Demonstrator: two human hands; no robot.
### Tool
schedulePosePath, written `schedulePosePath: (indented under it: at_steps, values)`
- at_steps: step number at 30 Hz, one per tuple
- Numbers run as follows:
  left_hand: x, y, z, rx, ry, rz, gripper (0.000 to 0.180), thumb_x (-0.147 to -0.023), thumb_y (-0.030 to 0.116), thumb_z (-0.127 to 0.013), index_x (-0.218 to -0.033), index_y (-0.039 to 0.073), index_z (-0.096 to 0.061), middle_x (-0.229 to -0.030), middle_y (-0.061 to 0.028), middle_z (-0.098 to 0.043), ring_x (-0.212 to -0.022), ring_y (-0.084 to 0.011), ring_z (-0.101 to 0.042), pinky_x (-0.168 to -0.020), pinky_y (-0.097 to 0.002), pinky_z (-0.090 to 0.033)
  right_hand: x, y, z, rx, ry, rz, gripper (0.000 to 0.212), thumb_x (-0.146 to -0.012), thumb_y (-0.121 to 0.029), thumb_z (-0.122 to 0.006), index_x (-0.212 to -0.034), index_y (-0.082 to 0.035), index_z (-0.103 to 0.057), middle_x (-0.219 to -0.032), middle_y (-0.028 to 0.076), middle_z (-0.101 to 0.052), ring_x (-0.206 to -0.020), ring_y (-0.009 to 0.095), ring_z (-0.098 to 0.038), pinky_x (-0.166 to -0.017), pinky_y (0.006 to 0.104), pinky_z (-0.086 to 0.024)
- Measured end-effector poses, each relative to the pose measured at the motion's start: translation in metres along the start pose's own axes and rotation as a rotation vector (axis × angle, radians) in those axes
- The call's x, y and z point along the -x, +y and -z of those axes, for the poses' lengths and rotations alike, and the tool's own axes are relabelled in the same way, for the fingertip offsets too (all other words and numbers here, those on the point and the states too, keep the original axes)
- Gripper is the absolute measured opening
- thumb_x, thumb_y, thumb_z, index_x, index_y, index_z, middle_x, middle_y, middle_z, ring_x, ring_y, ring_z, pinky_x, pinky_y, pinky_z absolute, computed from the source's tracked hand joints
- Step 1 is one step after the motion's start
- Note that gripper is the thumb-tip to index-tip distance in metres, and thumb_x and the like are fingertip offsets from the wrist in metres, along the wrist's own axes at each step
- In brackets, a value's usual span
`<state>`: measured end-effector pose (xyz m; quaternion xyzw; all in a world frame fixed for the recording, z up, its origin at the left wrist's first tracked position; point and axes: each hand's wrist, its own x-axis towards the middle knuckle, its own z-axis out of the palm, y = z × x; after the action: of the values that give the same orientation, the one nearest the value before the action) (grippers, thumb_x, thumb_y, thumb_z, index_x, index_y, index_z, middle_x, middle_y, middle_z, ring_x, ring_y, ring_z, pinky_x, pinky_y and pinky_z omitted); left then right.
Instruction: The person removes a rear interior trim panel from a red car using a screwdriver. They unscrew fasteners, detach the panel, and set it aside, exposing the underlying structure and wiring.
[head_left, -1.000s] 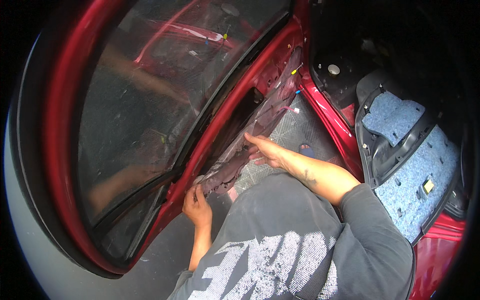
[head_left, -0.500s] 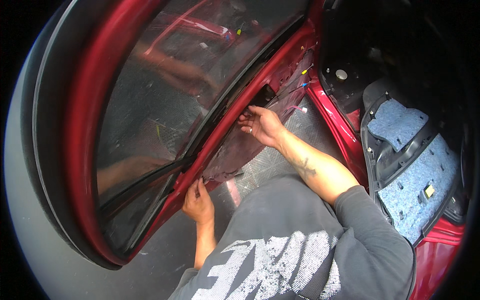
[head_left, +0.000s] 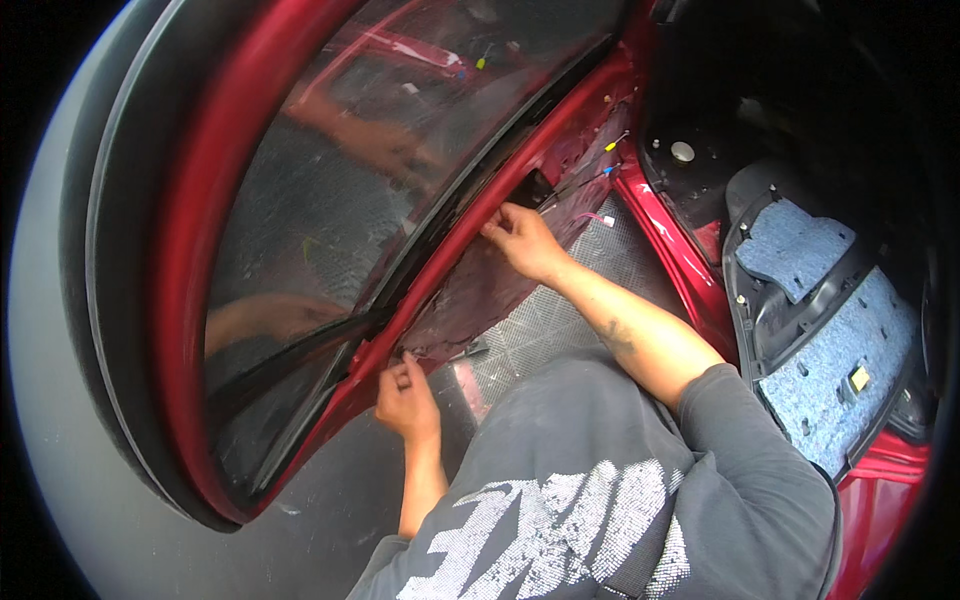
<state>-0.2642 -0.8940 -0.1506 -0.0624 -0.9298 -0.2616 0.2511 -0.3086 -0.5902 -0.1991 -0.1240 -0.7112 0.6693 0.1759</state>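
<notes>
A red car door stands open before me, its trim off and a dark, purplish plastic door film lying wrinkled over its inner side. My left hand is at the film's lower left corner, with thumb and fingertips pinched on its edge. Higher up, my right hand is closed at the film's upper edge, just below the window ledge, its fingertips partly hidden against the door. A dark opening in the door lies just beyond that hand. Two thin cables with a yellow end and a blue end stick out near the hinge side.
A white connector hangs on a pink wire beside the film. To the right, a removed black trim panel with blue padding leans in the red door opening. The door window reflects my arms. Grey patterned flooring lies below.
My left hand has shifted slightly right along the film's lower corner. My right hand has turned, its fingers now more tucked against the film's edge. The whole view has shifted a little.
</notes>
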Motion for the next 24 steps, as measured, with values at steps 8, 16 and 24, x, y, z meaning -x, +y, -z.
schedulePosePath:
  at_steps: [8, 16, 24]
  values:
    - [-0.037, 0.061, -0.049, 0.464, -0.601, -0.285, 0.041, -0.098, 0.013, -0.074, -0.136, -0.001, -0.068, -0.127, -0.0221, -0.074, -0.112, -0.0299, -0.075, -0.094, -0.0379, -0.058, 0.009, 0.005, 0.019, -0.110, -0.059, 0.004, 0.027, -0.094, -0.019, -0.080, -0.108, 0.000, -0.067, -0.092, 0.008, -0.074, -0.077, 0.012, -0.068, -0.071, 0.0310, -0.057]
    - [-0.042, 0.070, -0.061, 0.622, -0.671, 0.039, 0.041, -0.105, 0.011, -0.067, -0.140, -0.008, -0.063, -0.135, -0.0227, -0.072, -0.125, -0.0270, -0.071, -0.107, -0.0357, -0.055, 0.005, 0.012, 0.033, 0.254, 0.163, 0.242, 0.038, -0.087, -0.028, -0.083, -0.115, -0.004, -0.076, -0.111, 0.019, -0.077, -0.109, 0.036, -0.073, -0.097, 0.0447, -0.055]
    - [-0.035, 0.074, -0.058, 0.537, -0.611, -0.037, 0.037, -0.103, 0.012, -0.068, -0.134, -0.007, -0.067, -0.126, -0.0207, -0.075, -0.111, -0.0250, -0.075, -0.089, -0.0340, -0.059, -0.014, -0.015, 0.084, 0.157, 0.421, 0.009, 0.028, -0.094, -0.031, -0.077, -0.099, -0.004, -0.078, -0.095, 0.017, -0.079, -0.092, 0.030, -0.078, -0.082, 0.0418, -0.059]
